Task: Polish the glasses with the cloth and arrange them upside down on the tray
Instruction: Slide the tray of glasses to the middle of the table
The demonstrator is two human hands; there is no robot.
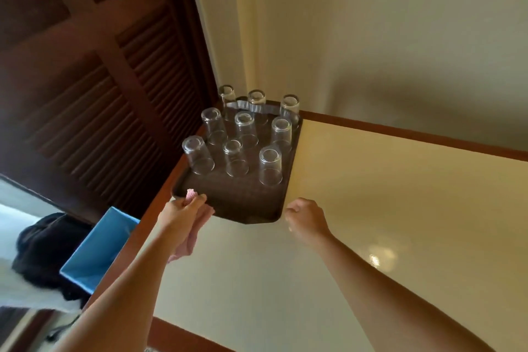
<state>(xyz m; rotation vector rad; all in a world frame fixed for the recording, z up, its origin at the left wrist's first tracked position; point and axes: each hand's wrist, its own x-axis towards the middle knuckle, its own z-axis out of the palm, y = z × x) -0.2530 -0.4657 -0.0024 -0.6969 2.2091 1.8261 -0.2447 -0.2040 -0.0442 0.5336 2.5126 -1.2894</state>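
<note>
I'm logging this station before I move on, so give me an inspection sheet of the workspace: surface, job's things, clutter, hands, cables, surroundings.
Surface: glossy cream table with a brown wooden edge.
Job's things: dark tray at the table's far left corner; nine glasses on it, upside down, in three rows of three; pink cloth.
Clutter: nothing seen on the table.
Hands: left hand grips the cloth at the tray's near left corner; right hand, fingers curled, at its near right corner.
Cables: nothing seen.
Surroundings: dark louvred door, cream wall, blue box and black bag beside the table.
</note>
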